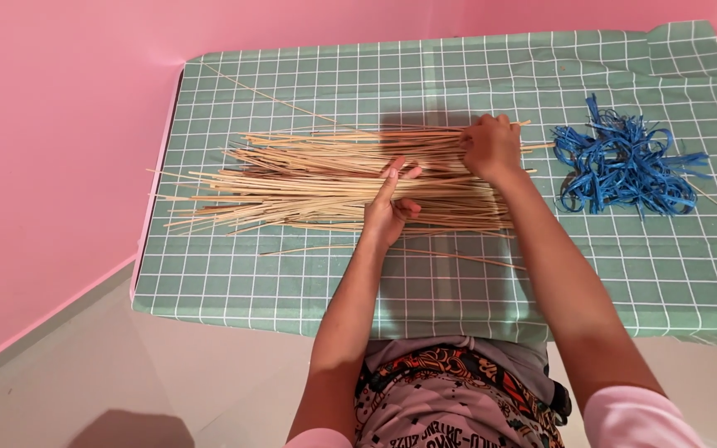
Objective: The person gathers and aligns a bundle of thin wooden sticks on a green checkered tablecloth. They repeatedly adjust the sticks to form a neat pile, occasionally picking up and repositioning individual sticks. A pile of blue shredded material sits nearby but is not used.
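We've got our left hand (pixel 387 207) flat-ish on the pile of thin pale sticks (pixel 309 178), fingers spread, pinching a few maybe, hard to tell. Right hand (pixel 491 148) is closed around the sticks' right end. Pile lies mid-table on the green checked cloth (pixel 234 282), blue strips (pixel 624 166) just beside it.

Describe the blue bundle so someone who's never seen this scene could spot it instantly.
Start at the green checked cloth covering the table against the pink wall. On its right side, just beyond the right hand, lies a tangle of blue strips. It is curly, looped and bright blue, unlike the long straight tan sticks under both hands.
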